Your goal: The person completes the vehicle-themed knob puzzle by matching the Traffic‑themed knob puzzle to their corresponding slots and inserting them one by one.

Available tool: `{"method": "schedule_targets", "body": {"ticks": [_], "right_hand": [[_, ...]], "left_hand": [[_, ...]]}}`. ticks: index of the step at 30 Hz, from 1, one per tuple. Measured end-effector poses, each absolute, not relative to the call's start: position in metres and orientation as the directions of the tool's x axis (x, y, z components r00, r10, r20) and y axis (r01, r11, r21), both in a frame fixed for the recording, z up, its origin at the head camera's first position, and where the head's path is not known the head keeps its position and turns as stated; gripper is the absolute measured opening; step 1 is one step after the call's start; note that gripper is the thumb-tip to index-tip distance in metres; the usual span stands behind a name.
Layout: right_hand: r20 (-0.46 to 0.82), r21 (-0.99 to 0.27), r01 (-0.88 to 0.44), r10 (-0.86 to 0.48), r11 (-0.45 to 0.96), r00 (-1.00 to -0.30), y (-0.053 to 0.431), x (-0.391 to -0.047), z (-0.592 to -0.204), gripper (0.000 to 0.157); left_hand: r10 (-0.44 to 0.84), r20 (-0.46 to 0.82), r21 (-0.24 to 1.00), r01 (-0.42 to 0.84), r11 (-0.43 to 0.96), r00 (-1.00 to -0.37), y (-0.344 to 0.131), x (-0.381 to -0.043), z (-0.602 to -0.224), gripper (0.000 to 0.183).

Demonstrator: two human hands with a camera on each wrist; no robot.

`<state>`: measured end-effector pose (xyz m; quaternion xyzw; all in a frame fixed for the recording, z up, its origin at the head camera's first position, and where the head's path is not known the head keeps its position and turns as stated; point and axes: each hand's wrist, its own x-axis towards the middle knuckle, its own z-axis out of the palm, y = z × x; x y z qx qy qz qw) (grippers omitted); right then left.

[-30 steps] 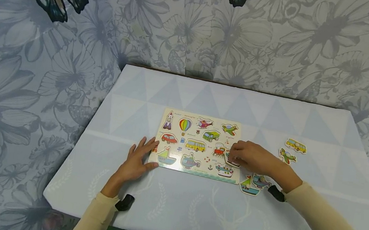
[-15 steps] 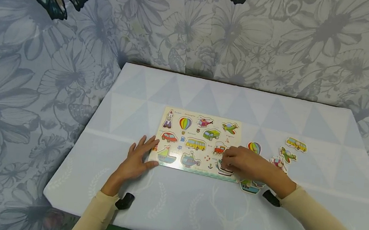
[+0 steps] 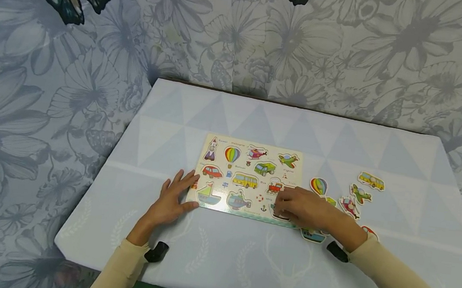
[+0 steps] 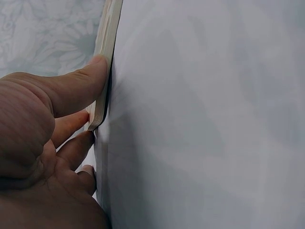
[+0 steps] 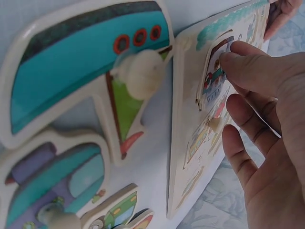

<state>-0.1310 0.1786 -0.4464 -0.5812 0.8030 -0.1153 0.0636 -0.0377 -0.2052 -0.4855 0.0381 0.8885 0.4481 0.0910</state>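
My right hand point(image 3: 307, 208) is over the lower right corner of a pale yellow vehicle puzzle board point(image 3: 225, 186). Its thumb and index finger pinch a ship puzzle piece point(image 5: 217, 71), which lies at the ship picture; whether it sits fully down in its recess I cannot tell. The other fingers are loosely bent above the board. At the board's left end rests my left hand point(image 3: 169, 203), fingers spread over the edge. In the left wrist view its thumb touches the board's near edge point(image 4: 107, 52). A train piece point(image 3: 274, 186) with a knob lies in the board.
Loose pieces lie right of the board: sailboat point(image 3: 312, 236), submarine point(image 5: 57, 176), balloon point(image 3: 318, 185), green truck point(image 3: 330, 201), helicopter point(image 3: 348, 207), plane point(image 3: 360, 194), yellow bus point(image 3: 371, 181) and red car point(image 3: 369, 232). A patterned cloth covers the table point(image 3: 233, 264).
My right hand has moved left and slightly down with the ship piece, from the board's right edge onto the ship picture. My left hand has stayed in place.
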Motion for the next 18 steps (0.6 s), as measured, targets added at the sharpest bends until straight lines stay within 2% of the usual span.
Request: {"method": "schedule_targets", "body": {"ticks": [8, 13, 18], "right_hand": [[0.024, -0.311, -0.892, -0.935, 0.329, -0.353, 0.1813, -0.1298, -0.4489, 0.010], [0.053, -0.306, -0.904, -0.943, 0.298, -0.328, 0.1818, -0.1314, -0.4510, 0.011], [0.058, -0.325, -0.897, -0.941, 0.299, -0.334, 0.1822, -0.1320, -0.4523, 0.011]], "left_hand": [[0.153, -0.139, 0.800, -0.020, 0.600, -0.978, -0.2053, -0.0385, -0.4867, 0.079], [0.150, -0.139, 0.801, -0.022, 0.598, -0.979, -0.2046, -0.0388, -0.4854, 0.078], [0.150, -0.139, 0.799, -0.021, 0.601, -0.979, -0.2044, -0.0388, -0.4843, 0.078]]}}
